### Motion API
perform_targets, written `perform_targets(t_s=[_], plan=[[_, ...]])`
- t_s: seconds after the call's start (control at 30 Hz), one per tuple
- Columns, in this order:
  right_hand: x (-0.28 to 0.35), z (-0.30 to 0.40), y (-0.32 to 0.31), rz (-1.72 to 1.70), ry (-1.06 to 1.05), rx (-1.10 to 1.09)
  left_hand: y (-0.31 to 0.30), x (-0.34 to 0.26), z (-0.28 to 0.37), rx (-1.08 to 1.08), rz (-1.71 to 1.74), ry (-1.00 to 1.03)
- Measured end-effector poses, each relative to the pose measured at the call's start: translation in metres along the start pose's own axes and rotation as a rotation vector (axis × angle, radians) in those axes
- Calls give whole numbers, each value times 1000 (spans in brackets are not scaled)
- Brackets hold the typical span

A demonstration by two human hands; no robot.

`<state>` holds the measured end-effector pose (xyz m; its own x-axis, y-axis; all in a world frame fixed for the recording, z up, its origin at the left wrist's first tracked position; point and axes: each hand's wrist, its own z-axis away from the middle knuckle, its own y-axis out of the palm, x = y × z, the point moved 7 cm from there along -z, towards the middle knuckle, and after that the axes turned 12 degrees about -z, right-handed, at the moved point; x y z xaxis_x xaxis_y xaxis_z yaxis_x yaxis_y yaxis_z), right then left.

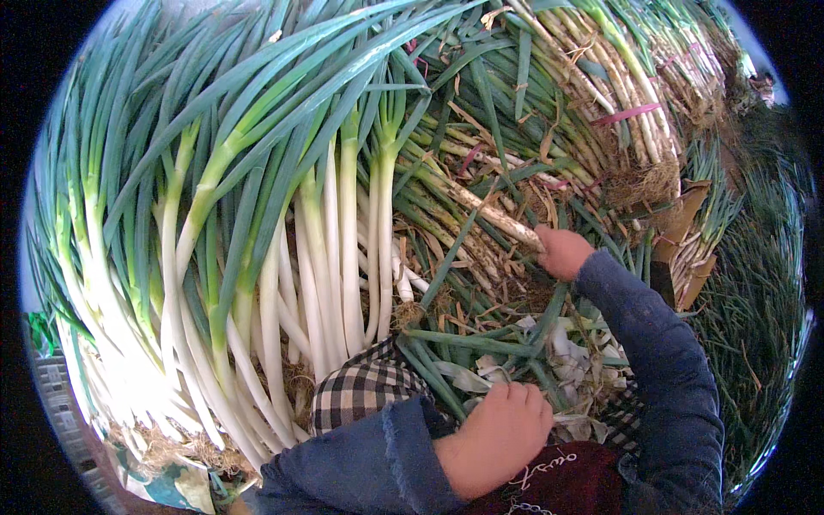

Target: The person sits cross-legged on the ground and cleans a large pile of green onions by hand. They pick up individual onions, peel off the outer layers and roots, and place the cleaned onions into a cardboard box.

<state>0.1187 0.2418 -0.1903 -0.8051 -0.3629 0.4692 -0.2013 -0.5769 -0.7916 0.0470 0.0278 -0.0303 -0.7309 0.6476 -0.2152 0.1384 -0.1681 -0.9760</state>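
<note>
My right hand (566, 252) grips the lower end of a soil-stained green onion stalk (499, 219), which slants up and left over a heap of similar unpeeled stalks. My left hand (499, 434) is near my lap with its fingers curled, beside loose leaves and peeled skins (570, 367); its palm side is hidden, so whether it holds anything does not show. Left of both hands stands a large pile of green onions with clean white stems (335, 257) and long green tops.
Tied bundles of rooted onions (637, 116) with pink ties lie at the upper right. A torn cardboard box (685, 244) holds smaller onions to the right. A dark green mass of leaves (759, 277) lines the right edge. A checked cloth (367, 386) covers my leg.
</note>
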Motion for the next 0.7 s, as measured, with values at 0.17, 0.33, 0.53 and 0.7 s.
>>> perform_targets(t_s=[0.17,0.33,0.53,0.7], plan=[[15,57,-27,43,38,58,16,7,-4,133,2,-18],[11,115,-46,95,97,81,22,18,-3,152,112,-72],[6,191,-67,-1,198,137,39,26,-9,223,106,-126],[32,276,-115,292,274,-63,46,29,-11,312,109,-164]])
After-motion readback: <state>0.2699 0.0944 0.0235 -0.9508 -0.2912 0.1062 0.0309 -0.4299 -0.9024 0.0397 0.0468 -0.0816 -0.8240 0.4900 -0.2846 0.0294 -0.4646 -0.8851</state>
